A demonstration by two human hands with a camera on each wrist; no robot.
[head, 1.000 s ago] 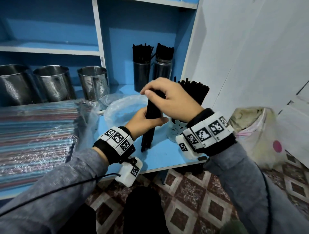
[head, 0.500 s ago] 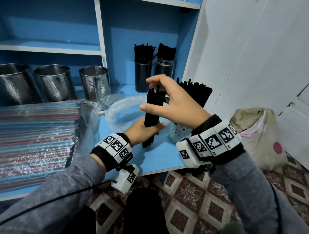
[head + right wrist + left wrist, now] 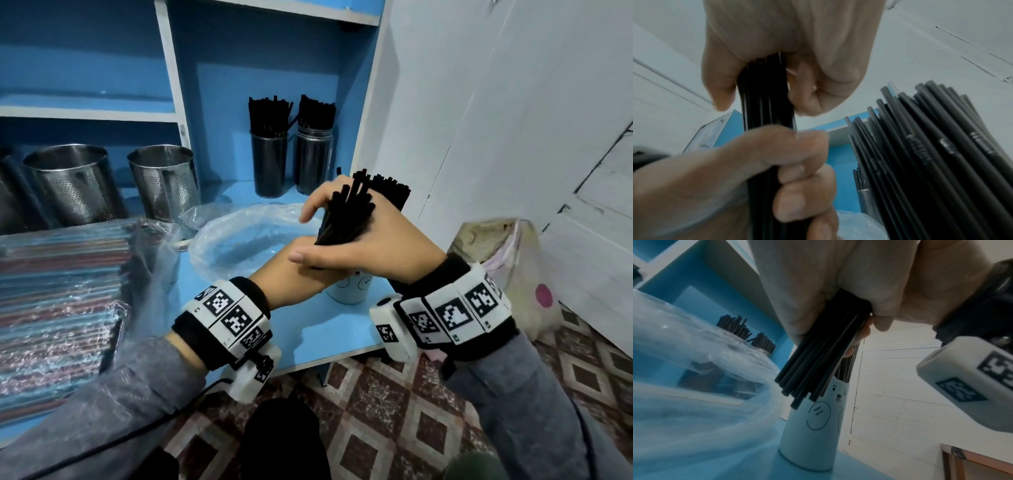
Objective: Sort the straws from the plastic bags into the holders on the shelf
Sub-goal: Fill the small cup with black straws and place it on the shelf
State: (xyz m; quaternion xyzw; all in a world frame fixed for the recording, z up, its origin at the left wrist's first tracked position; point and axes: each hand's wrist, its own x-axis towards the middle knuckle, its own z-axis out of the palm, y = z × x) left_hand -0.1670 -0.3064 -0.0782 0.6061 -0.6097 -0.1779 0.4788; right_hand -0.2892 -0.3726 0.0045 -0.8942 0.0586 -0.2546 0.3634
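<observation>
Lifted and tilted since a moment ago, the bundle of black straws (image 3: 346, 214) now leans up to the right, with the right hand (image 3: 368, 236) wrapped round its upper part and the left hand (image 3: 298, 274) clamped on its lower part — both above the blue shelf (image 3: 308, 329). Just beside them stands the white cup (image 3: 809, 431) with drawn smiling faces, already holding black straws — no wording is readable on it. Coded square markers cover both wrist bands (image 3: 448, 313).

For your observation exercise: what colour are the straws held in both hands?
The straws are plain black, clearest in the head view.
</observation>
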